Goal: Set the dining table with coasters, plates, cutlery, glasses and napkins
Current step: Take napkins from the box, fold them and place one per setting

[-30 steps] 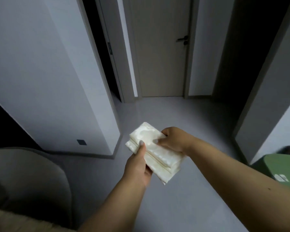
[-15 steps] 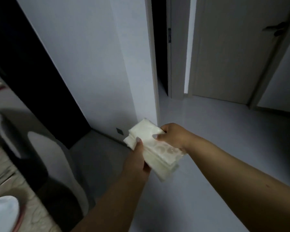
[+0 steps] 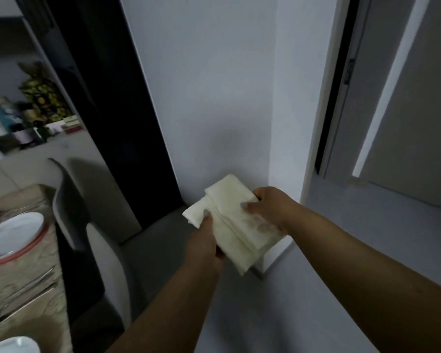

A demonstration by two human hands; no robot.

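White wall (image 3: 214, 98): fills the far middle; its corner stands just behind the napkins.
Floor (image 3: 341, 250): grey, spread across the right and near side.
Door (image 3: 418, 110): pale, at the far right.
Chair (image 3: 97, 238): grey with a curved back, at the left, pushed against the worktop.
Worktop (image 3: 23, 289): marbled beige, at the left edge; blurred cutlery (image 3: 23, 294) lies between 2 plates.
Plate (image 3: 10, 235): white, on a red coaster (image 3: 33, 247); a 2nd white plate (image 3: 13, 346) shows at the near left corner.
Napkins (image 3: 229, 220): folded white stack, held in the air at centre, well apart from the worktop.
Left hand (image 3: 204, 247): grips the stack's near edge, thumb on top.
Right hand (image 3: 267, 208): pinches the far right side, thumb across the top sheet.
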